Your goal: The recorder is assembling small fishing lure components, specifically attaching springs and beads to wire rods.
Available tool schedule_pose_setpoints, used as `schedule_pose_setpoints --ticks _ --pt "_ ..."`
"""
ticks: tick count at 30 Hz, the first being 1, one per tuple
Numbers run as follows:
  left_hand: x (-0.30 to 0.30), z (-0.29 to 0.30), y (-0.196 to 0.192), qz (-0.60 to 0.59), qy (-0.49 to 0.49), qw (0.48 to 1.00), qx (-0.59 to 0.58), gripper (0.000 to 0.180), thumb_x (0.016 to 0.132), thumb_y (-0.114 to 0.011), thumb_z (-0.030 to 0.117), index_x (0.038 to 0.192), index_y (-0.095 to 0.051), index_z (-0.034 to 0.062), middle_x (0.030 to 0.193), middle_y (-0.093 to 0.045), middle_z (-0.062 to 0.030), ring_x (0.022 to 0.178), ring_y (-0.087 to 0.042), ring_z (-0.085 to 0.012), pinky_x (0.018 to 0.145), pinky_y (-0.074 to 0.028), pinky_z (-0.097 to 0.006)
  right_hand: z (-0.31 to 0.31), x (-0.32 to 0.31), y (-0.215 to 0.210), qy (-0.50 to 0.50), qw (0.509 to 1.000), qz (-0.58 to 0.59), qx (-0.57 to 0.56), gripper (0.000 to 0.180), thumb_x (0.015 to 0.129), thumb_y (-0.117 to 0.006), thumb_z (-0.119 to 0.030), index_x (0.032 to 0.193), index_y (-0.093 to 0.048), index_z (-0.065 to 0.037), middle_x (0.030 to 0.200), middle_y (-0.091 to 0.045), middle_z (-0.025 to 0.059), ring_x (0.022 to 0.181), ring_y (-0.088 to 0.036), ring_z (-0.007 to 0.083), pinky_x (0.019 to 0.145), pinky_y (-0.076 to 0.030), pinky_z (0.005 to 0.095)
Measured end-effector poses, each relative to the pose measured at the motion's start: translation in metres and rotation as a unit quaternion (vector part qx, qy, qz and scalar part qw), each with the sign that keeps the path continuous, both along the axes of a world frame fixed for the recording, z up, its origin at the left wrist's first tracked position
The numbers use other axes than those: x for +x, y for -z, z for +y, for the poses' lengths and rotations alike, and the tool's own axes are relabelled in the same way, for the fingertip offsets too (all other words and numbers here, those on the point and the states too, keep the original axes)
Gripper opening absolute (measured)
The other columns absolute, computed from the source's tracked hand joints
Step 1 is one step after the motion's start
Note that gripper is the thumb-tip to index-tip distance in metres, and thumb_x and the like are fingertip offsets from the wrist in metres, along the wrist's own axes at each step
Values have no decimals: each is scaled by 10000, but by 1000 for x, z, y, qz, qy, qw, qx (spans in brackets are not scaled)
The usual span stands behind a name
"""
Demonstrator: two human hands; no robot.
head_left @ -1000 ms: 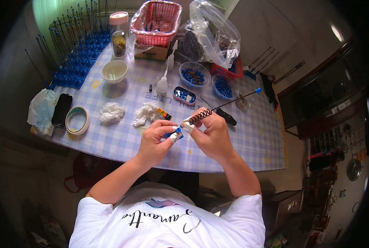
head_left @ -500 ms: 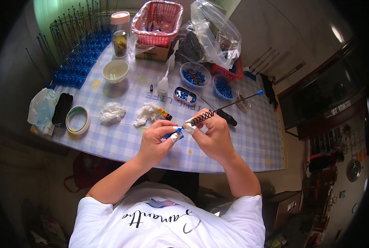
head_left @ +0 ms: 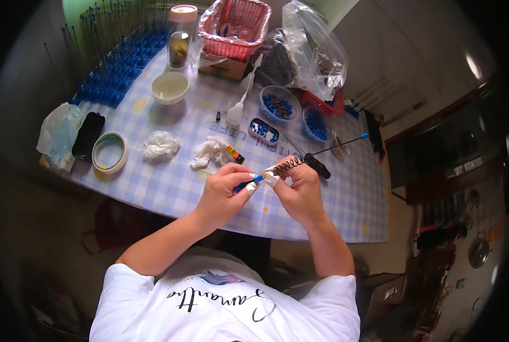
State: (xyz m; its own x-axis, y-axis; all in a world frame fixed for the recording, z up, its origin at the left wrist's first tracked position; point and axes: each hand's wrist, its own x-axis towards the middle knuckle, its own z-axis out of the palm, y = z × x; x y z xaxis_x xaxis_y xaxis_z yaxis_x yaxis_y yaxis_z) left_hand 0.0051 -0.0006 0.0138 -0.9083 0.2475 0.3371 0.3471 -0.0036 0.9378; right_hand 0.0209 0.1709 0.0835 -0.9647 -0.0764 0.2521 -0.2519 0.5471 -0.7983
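Observation:
My right hand (head_left: pixel 298 191) pinches a thin black rod wound with a dark coiled spring (head_left: pixel 287 166); the rod runs up and right to a small blue tip (head_left: pixel 365 136). My left hand (head_left: pixel 224 188) holds a small blue piece (head_left: pixel 252 182) at the rod's near end, thumb and fingertips wrapped in white tape. Both hands meet above the near edge of the blue-checked table (head_left: pixel 169 188).
On the table lie a tape roll (head_left: pixel 110 152), a black case (head_left: pixel 87 136), crumpled tissues (head_left: pixel 160 145), a white bowl (head_left: pixel 169 88), a squeeze bottle (head_left: pixel 235 113) and small dishes of blue parts (head_left: pixel 279 106). Rows of blue-based rods (head_left: pixel 115 68), a jar (head_left: pixel 180 37), a red basket (head_left: pixel 233 21) and plastic bags (head_left: pixel 314 48) stand behind.
The hands stay together at the same spot; the rod's far tip has dropped slightly and the fingers have shifted a little on the blue piece.

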Motion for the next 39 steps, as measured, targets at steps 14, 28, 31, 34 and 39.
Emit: schedule_pose_setpoints --ticks 14,28,31,34,39 --pt "1 1 7 44 -20 999 -17 186 782 -668 2 966 -695 -9 967 -646 -101 748 -639 -168 634 -505 -271 2 1 19 30 993 -49 -105 41 798 -685 -28 804 -651 -5 755 -613 13 712 -544 76 640 -430 239" --pt "-1 0 1 67 -31 996 -46 164 776 -676 35 933 -688 -10 920 -639 -101 708 -642 -189 622 -510 -290 -1 2 25 60 977 -60 -194 62 827 -695 -44 856 -648 -16 781 -649 0 713 -544 45 635 -421 211" --pt "-2 0 2 66 -29 996 -50 166 775 -679 38 933 -689 -10 916 -639 -102 706 -642 -190 617 -511 -290 -2 3 27 65 979 -46 -185 66 826 -696 -48 861 -650 -16 789 -656 6 721 -553 49 645 -431 211" --pt "-2 -1 1 72 -32 996 -50 171 773 -681 40 936 -689 -12 916 -637 -104 709 -643 -193 616 -513 -290 -3 4 26 67 984 -58 -155 73 827 -695 -49 870 -650 -11 790 -661 11 725 -565 53 650 -441 212" --pt "-2 1 4 69 -30 996 -48 177 773 -683 43 941 -688 -13 921 -635 -104 714 -644 -194 616 -514 -291 -2 3 29 63 983 -54 -164 79 832 -692 -50 880 -651 -3 796 -669 18 728 -578 55 654 -451 214"
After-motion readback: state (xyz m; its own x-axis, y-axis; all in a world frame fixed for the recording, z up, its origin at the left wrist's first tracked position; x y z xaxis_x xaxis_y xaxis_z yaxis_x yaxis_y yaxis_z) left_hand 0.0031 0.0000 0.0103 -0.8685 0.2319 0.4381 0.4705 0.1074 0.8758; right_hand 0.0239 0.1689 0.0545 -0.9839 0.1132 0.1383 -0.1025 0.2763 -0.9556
